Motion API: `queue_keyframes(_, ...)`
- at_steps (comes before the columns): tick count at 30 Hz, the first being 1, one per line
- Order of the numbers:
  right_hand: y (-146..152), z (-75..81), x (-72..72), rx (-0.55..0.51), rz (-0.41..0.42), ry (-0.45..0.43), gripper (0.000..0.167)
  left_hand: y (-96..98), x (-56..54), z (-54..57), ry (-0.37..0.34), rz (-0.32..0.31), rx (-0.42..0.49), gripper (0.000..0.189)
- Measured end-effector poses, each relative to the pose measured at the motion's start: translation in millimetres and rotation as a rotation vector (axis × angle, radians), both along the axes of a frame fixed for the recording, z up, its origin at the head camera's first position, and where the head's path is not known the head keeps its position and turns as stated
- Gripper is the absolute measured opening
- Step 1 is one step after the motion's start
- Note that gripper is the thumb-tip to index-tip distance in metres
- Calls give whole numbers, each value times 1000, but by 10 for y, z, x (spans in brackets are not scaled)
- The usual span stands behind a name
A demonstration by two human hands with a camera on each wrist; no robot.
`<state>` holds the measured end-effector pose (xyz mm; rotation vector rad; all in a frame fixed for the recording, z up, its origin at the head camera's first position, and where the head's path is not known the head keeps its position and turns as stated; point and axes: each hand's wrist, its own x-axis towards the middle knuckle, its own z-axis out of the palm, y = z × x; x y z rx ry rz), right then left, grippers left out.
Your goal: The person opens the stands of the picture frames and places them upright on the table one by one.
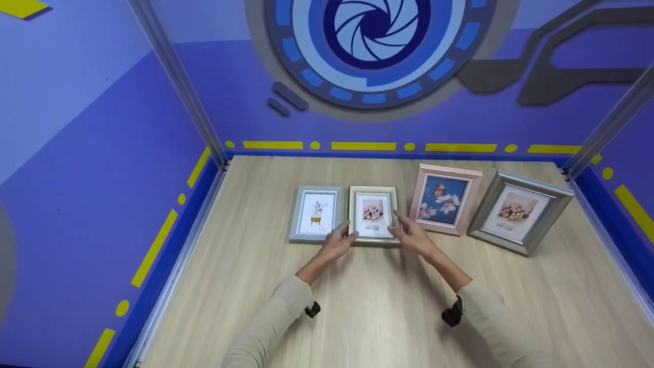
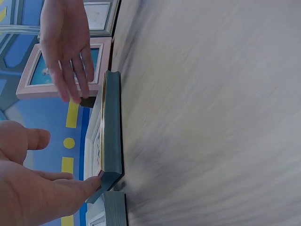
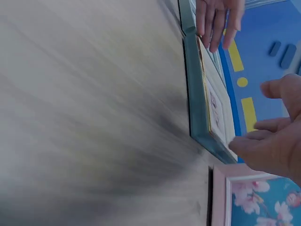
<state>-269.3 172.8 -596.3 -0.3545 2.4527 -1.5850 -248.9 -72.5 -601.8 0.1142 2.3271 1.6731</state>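
A gold picture frame [image 1: 373,241] with a bouquet print lies flat on the table, between the two hands. At its left edge is my left hand [image 1: 338,241], fingers extended and thumb apart; in the left wrist view its fingertips [image 2: 94,182] are right at the frame's corner. My right hand [image 1: 413,236] is at the opposite edge, also with fingers extended, its fingertips [image 3: 237,145] close by the near corner in the right wrist view. Left of the gold frame lies a blue-grey picture frame [image 1: 295,225] with a drawing in it, close beside my left hand.
To the right, a pink picture frame [image 1: 415,197] with a blossom picture stands leaning back. Beyond it stands a larger silver-grey picture frame [image 1: 480,220], turned at an angle. A wood-grain table [image 1: 368,317] bears them all, with blue printed panels [image 1: 225,92] behind and at the sides.
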Motion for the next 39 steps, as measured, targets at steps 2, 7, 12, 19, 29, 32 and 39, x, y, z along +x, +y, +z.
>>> queue_keyframes(2, -81, -29, -91, 9, -20, 15, 68, 26, -32, 0, -9, 9, -7, 63)
queue_keyframes(7, -237, -95, -268, 80, -90, 22, 76, 77, -89, -24, -16, 30, -41, 67)
queue_keyframes(12, -339, -194, -379, 61, -133, -11, 82, 97, -90, -60, -18, 39, -79, 69)
queue_keyframes(19, -388, -302, -445, 6, -167, -63, 84, 102, -59, -132, 2, 19, -128, 71)
queue_keyframes(29, -307, -265, -419, -61, -160, -132, 83, 147, -73, -169, 95, 45, -68, 61)
queue_keyframes(32, -319, -192, -405, -121, -158, -197, 86, 143, -35, -162, 100, 53, -30, 53)
queue_keyframes(39, -309, -81, -372, -218, -167, -310, 88, 169, 15, -145, 112, 139, 68, 43)
